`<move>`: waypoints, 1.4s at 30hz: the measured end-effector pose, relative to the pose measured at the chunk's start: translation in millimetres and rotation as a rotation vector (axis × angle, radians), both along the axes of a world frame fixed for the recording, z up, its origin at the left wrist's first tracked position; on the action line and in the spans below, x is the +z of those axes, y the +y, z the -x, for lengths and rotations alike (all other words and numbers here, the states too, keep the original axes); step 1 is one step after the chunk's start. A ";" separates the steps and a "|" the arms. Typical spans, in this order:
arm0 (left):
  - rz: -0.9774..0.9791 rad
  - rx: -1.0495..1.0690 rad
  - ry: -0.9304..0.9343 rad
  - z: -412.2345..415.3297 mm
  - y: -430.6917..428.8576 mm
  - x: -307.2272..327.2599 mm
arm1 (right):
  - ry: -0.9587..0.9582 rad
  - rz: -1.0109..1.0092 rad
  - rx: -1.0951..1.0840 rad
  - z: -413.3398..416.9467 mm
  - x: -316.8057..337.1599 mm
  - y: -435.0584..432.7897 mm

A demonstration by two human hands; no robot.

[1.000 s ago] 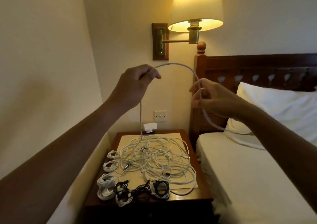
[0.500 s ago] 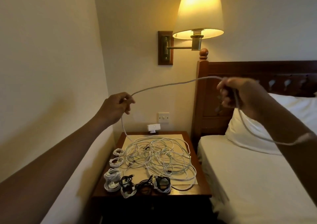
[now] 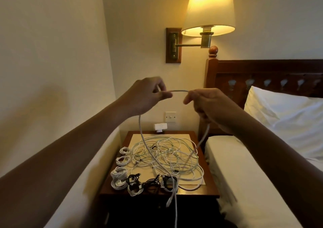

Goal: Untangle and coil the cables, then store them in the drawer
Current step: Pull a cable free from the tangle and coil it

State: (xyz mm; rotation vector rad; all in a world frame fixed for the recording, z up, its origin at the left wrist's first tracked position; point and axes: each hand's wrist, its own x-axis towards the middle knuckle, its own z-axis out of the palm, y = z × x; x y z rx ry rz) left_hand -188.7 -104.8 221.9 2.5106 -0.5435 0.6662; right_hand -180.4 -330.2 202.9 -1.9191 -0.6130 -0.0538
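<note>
Nothing readable in this one tbh. The white plug adapter (image 3: 160, 127) on the wall behind the nightstand (image 3: 208, 175) has some faint mark on its face, but it's too small and blurry to make out. The switch plate (image 3: 170, 117) just above it shows no lettering I can read either.

Left grip (image 3: 148, 96): shown bare.
Left forearm (image 3: 73, 147): shown uncovered.
Right grip (image 3: 211, 105): shown bare.
Right forearm (image 3: 265, 140): shown uncovered.

Wooden nightstand (image 3: 210, 188) with cream mat (image 3: 181, 136), tangled white cables (image 3: 167, 156), coiled bundles (image 3: 120, 174) alongside.
</note>
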 end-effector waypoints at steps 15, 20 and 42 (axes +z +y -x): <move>-0.040 0.007 0.110 22.4 7.3 1.4 | -0.052 0.260 0.111 13.8 -11.9 30.3; 0.014 0.061 0.221 25.0 51.3 -13.0 | -0.368 0.258 -0.135 -16.4 -10.3 -0.8; -0.151 0.207 -0.158 8.2 80.0 -65.3 | 0.194 0.910 0.104 -36.7 -150.4 -72.4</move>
